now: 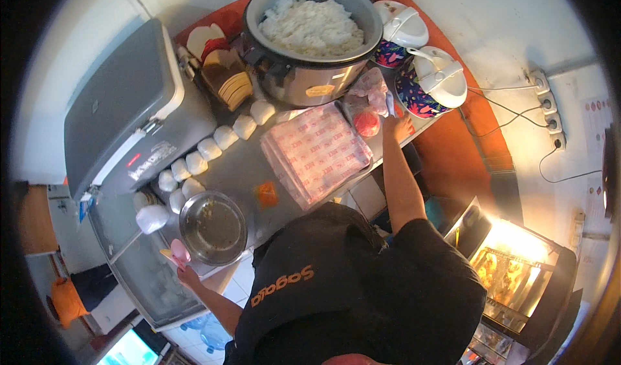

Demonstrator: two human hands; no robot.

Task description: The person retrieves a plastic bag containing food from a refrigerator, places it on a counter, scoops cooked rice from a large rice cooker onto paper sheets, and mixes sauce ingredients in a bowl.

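Observation:
At the left, my left hand (pixel 188 277) grips a pink plastic scoop (pixel 180 251); a pale yellow piece (pixel 167 255) shows beside it. A round metal pan (pixel 212 227) with food bits inside is close by. Several white wrapped bundles (pixel 209 149) form a row behind the pan. At the right, my right hand (pixel 400 127) reaches the counter edge beside a clear plastic bag (pixel 371 91) and a round red bundle (pixel 366 123). Something red lies by its fingers; its grip is unclear. Between my hands is a stack of printed wrapping paper (pixel 318 151).
A large pot of white rice (pixel 315 28) stands at the back. Lidded floral containers (pixel 429 83) are right of it, brown paper sleeves (pixel 233 81) left. A grey cooler box (pixel 131 108) borders the counter. An orange packet (pixel 267 194) lies near its front. A lit display case (pixel 514 273) glows at right.

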